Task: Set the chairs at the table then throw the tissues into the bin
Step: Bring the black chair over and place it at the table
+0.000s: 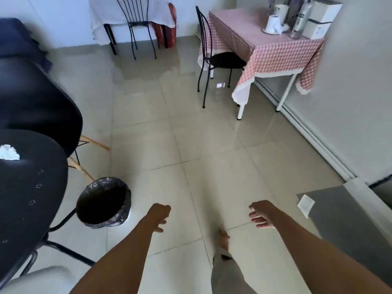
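Observation:
My left hand (159, 215) and my right hand (261, 213) reach out low over the tiled floor, both empty with fingers loosely apart. A round bin (104, 202) lined with a black bag stands on the floor just left of my left hand. A crumpled white tissue (8, 152) lies on the black round table (31, 187) at the left edge. A black wire chair (214, 58) stands tucked at the left side of the pink checked table (271, 54). A second wire chair (135, 24) stands at the white-clothed table (106, 13) at the back.
A black shell chair (40, 102) with wooden legs sits at the left beside the round table. A tissue roll (272, 24), bottles and white boxes stand on the pink table. A grey counter (347, 219) is at the right. My bare foot (224, 238) is on the tiles.

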Demonstrator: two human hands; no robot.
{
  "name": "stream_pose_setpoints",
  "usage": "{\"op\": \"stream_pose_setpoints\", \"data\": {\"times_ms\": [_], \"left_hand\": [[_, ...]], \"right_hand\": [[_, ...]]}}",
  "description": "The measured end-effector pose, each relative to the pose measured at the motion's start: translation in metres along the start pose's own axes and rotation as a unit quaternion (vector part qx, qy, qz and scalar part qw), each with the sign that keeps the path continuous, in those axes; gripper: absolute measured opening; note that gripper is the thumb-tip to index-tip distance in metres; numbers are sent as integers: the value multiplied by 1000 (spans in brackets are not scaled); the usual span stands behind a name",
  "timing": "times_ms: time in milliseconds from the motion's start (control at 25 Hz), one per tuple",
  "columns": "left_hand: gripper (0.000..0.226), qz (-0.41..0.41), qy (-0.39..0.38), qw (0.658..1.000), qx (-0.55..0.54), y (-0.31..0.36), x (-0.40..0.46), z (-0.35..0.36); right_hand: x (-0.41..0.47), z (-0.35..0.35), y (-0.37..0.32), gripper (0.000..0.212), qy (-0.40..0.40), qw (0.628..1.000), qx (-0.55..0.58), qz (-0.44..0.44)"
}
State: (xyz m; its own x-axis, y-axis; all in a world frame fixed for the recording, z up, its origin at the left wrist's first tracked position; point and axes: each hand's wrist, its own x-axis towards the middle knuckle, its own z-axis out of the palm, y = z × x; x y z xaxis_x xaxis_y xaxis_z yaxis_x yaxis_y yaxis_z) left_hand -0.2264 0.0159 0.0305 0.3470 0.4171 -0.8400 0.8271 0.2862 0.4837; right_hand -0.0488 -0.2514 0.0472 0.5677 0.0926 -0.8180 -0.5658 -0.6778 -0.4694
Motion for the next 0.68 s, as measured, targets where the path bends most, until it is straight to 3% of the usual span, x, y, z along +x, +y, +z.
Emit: {"op": "stream_pose_setpoints", "data": {"times_ms": [240, 400, 680], "left_hand": [[21, -33, 45, 997, -55, 136, 74, -11], [19, -44, 71, 989, -122, 219, 119, -39], [20, -49, 119, 968, -214, 342, 230, -132]], "right_hand": [[109, -25, -190, 10, -80, 995, -54, -20], [169, -16, -319, 22, -111, 989, -88, -48], [269, 68, -537, 19, -162, 967, -182, -77]]}}
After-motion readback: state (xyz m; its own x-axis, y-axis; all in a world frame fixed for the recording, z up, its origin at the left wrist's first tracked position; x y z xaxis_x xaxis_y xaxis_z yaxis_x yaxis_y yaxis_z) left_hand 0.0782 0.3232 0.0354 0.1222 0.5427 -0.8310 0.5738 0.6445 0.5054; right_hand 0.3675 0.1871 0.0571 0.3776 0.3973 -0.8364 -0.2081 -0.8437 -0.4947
